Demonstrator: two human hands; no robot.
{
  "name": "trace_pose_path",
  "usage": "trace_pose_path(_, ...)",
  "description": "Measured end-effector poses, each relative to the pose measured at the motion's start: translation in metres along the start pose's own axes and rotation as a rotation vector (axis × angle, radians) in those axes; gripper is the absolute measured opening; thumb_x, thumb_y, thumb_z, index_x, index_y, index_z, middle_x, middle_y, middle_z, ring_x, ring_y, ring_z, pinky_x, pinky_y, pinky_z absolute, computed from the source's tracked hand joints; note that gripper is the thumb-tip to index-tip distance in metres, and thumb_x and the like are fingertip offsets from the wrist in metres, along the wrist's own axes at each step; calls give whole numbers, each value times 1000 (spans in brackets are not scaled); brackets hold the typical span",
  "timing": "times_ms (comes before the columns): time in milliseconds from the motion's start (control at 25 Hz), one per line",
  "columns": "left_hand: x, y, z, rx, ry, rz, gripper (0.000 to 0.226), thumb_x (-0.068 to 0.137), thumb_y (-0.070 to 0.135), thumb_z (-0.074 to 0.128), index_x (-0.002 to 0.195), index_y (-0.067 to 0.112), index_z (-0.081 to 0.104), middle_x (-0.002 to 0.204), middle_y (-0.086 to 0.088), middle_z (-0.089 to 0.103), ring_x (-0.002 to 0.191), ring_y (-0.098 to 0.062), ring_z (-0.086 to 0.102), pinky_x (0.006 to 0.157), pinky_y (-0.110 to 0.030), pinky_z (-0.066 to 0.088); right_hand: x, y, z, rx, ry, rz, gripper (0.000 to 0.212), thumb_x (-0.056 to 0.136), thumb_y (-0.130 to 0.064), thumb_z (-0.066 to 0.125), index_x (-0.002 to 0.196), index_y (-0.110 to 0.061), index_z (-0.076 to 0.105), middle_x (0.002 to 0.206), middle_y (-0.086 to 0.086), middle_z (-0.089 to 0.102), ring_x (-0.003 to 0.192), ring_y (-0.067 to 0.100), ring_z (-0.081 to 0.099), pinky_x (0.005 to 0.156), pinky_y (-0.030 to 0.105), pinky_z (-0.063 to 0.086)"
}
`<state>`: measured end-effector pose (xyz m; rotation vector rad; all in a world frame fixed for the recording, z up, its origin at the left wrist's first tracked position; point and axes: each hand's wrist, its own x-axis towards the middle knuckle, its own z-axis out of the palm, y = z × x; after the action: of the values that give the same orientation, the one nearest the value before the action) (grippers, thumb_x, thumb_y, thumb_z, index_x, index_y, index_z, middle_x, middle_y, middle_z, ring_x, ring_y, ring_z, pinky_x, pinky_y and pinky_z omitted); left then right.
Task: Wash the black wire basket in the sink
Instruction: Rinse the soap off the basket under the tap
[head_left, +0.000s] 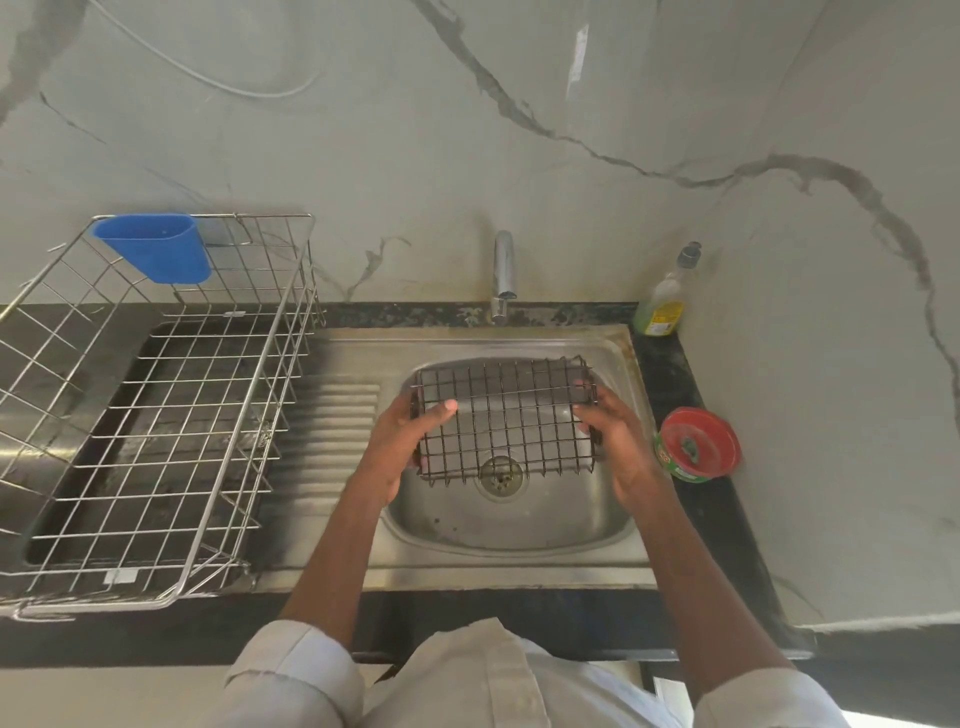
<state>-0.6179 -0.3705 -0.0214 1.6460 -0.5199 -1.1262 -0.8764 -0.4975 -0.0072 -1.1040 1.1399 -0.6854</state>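
Black wire basket hangs over the sink bowl, above the drain and in front of the dry tap. Our left hand and right hand grip its opposite ends, probably so runoff falls inside.

We are reaching both arms forward and slightly inward, sleeves rolled above the elbows. Our left hand is gripping the basket's left edge, thumb lying across the top wires. Our right hand is clasping the right edge, fingers curled around it.
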Motion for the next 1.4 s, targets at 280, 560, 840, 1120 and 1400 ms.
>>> trace_pose_path(280, 1, 7, 4, -38, 158, -49, 61, 89, 69, 70, 114, 14, 64, 98, -11, 61, 79, -26, 55, 60, -35, 50, 0, -11, 18, -101, 103, -102, 46, 94, -47, 71, 137, -32, 61, 130, -9, 67, 126, 19, 62, 108, 43, 49)
trace_pose_path(560, 4, -5, 15, -3, 192, -19, 71, 88, 76, 65, 136, 24, 62, 109, -11, 72, 81, -22, 67, 68, -36, 56, -20, 20, 36, -41, 204, -178, 16, 98, -50, 64, 108, -40, 71, 120, 3, 69, 121, 27, 64, 103, 52, 53)
trace_pose_path(840, 10, 2, 16, -43, 278, 236, 54, 81, 88, 60, 103, 39, 62, 105, 1, 69, 97, -20, 66, 90, -52, 56, -18, 18, 39, -73, 216, -311, 24, 105, -47, 52, 129, -50, 53, 127, -29, 61, 126, -1, 55, 111, 25, 44)
trace_pose_path(1120, 4, 8, 21, -3, 294, 295, 58, 92, 78, 59, 88, 20, 60, 84, -1, 61, 81, -20, 60, 80, -47, 52, -19, 30, 38, -50, 360, -327, 44, 99, -61, 45, 110, -21, 59, 97, -1, 58, 91, 16, 55, 89, 34, 48)
trace_pose_path(1400, -5, 41, 23, -33, 217, 362, 47, 93, 67, 65, 80, 25, 50, 81, 1, 50, 81, -18, 52, 75, -40, 44, -21, 11, 40, 24, 462, -421, 51, 102, -59, 43, 92, -10, 51, 83, 2, 48, 78, 20, 45, 74, 39, 42)
